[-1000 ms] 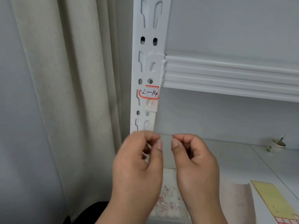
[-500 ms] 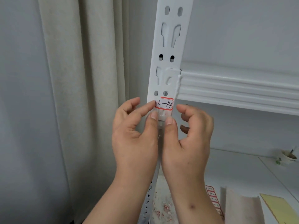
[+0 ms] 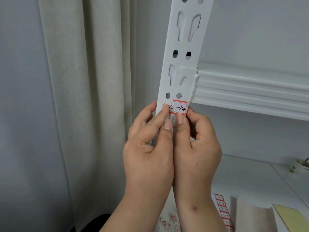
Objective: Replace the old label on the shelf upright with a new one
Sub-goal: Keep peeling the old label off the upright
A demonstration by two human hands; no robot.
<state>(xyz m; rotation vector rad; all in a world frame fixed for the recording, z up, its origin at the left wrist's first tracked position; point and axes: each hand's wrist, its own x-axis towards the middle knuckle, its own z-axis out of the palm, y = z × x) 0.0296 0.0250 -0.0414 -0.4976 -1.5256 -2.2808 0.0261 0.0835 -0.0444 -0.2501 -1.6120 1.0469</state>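
Note:
A white slotted shelf upright (image 3: 182, 47) rises through the middle of the view. On it, just under the shelf beam, sticks a red-bordered white label (image 3: 178, 108) handwritten "2-14". My left hand (image 3: 148, 148) reaches it from the left: the index fingertip covers the label's left end and the thumb lies just below it. My right hand (image 3: 199, 146) meets it from the right, thumb tip under the label's lower edge and curled fingers at its right end by the upright's edge. The two thumbs lie side by side on the upright.
A white ribbed shelf beam (image 3: 250, 91) runs right from the upright. On the lower shelf lie a sheet of red-bordered labels (image 3: 223, 210), a beige paper (image 3: 250, 216), a yellow sheet (image 3: 287, 216), torn label scraps (image 3: 168, 220) and a small cup (image 3: 302, 164). A cream curtain (image 3: 83, 97) hangs left.
Both hands rose from below the label, where they were held together, up to the label itself. The camera moved closer and tilted up.

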